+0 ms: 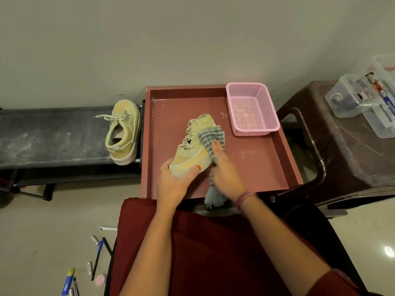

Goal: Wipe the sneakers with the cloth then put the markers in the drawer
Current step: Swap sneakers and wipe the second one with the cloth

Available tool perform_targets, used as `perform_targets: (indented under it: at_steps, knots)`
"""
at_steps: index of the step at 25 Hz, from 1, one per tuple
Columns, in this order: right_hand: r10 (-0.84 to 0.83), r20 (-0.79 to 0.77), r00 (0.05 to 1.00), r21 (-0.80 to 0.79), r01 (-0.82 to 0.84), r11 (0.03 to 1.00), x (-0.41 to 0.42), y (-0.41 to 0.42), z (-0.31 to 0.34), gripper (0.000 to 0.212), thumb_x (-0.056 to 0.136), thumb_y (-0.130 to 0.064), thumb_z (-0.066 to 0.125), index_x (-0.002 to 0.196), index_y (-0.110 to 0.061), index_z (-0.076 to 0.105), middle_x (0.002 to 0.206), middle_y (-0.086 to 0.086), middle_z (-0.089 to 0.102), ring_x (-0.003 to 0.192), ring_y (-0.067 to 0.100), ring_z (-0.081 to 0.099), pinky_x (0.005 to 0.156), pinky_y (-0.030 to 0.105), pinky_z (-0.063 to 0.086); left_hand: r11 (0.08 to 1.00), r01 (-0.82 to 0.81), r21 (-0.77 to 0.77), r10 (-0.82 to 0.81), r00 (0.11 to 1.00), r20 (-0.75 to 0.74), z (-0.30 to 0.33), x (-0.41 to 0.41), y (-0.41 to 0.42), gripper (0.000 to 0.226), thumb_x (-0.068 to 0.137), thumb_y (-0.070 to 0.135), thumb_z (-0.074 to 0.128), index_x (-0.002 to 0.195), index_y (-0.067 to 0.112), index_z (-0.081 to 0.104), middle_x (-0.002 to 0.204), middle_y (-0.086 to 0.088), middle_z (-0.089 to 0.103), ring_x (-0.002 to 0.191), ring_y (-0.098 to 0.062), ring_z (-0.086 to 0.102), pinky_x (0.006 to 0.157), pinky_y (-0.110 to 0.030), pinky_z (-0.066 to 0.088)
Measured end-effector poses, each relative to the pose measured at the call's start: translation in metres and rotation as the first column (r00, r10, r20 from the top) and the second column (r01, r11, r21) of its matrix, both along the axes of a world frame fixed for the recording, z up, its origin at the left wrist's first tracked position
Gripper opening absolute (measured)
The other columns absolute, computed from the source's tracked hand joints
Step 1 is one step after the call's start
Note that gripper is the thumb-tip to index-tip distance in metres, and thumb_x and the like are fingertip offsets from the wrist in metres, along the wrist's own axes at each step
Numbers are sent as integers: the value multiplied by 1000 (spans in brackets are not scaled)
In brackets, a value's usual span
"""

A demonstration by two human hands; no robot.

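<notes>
A beige sneaker lies in the open reddish drawer, toe toward me. My left hand grips its toe, thumb on top. My right hand holds a grey striped cloth against the sneaker's right side; the cloth's tail hangs down past my wrist. The second beige sneaker rests on its side on the dark bench at the left. Several markers and pens lie on the floor at the lower left.
A pink mesh basket sits in the drawer's far right corner. A brown plastic stool at the right carries clear plastic boxes. A dark red cushion covers my lap. The wall stands behind the drawer.
</notes>
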State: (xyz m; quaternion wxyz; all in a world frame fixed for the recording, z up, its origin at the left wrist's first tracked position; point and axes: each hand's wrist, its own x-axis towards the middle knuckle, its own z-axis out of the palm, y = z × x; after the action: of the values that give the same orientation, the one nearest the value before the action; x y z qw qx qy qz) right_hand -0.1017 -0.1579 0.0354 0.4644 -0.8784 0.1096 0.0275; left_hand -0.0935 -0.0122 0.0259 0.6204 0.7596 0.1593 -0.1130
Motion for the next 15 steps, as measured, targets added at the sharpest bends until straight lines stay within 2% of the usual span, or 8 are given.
perform_targets:
  at_steps: [1, 2, 4, 6, 8, 11, 13, 15]
  knots:
    - [50, 19, 999, -53, -49, 997, -5, 13, -7, 76, 85, 15, 31, 151, -17, 10, 159, 2, 7, 140, 16, 22, 116, 43, 24, 1000, -14, 12, 14, 1000, 1, -1, 1, 1, 67, 68, 34, 84, 124, 19, 51, 99, 20, 58, 90, 2, 58, 81, -24, 48]
    - [73, 40, 997, -90, -69, 994, -11, 23, -10, 78, 85, 15, 31, 151, -15, 3, 160, 1, -5, 146, 15, 3, 120, 40, 15, 999, -31, 22, 31, 1000, -4, -2, 2, 3, 65, 68, 37, 83, 123, 20, 52, 96, 22, 57, 90, 0, 58, 83, -25, 49]
    - [138, 82, 987, -155, -124, 980, -26, 32, -12, 81, 83, 17, 34, 151, -12, -1, 157, -1, -14, 144, 11, -15, 120, 29, 1, 998, -53, 30, 54, 998, -22, -5, 4, 6, 69, 64, 47, 82, 121, 19, 55, 98, 18, 61, 93, -5, 61, 87, -30, 52]
    - [201, 135, 970, -268, -159, 950, -37, 33, -10, 86, 78, 21, 35, 150, -9, -1, 155, -2, -15, 144, 13, -16, 117, 23, -3, 998, -43, 37, 43, 999, -19, -6, 5, 6, 71, 61, 51, 81, 119, 19, 58, 103, 10, 67, 94, -8, 64, 86, -31, 53]
    - [221, 172, 960, -353, -149, 924, -27, 23, -13, 82, 79, 21, 30, 150, -6, 1, 158, 5, -7, 146, 18, -7, 118, 28, 3, 999, -29, 33, 29, 1000, -12, -4, 5, 5, 53, 67, 40, 83, 111, 19, 60, 101, 9, 68, 89, -5, 64, 79, -24, 52]
    - [96, -3, 995, -266, -93, 959, 9, -7, -19, 70, 91, 11, 24, 151, -13, -1, 160, -1, -3, 146, 12, -1, 120, 29, 3, 999, 20, 33, -20, 1000, -2, 1, 3, 4, 45, 71, 31, 82, 104, 25, 53, 93, 16, 61, 83, 3, 59, 69, -15, 45]
    - [79, -83, 993, -277, -99, 956, 25, -20, -20, 79, 86, 16, 30, 151, -11, -5, 159, 3, -9, 147, 15, -4, 121, 35, 5, 999, 23, 22, -23, 1000, -3, 3, 1, 3, 46, 72, 31, 82, 106, 25, 51, 92, 18, 58, 82, 5, 57, 66, -11, 43]
    - [123, -83, 989, -285, -142, 948, 25, -14, -18, 86, 80, 21, 34, 151, -8, -6, 159, 6, -12, 147, 17, -8, 120, 37, 6, 1000, 10, 2, -9, 1000, -18, 5, 2, 3, 37, 75, 28, 80, 100, 25, 52, 88, 22, 56, 78, 10, 54, 59, -5, 42]
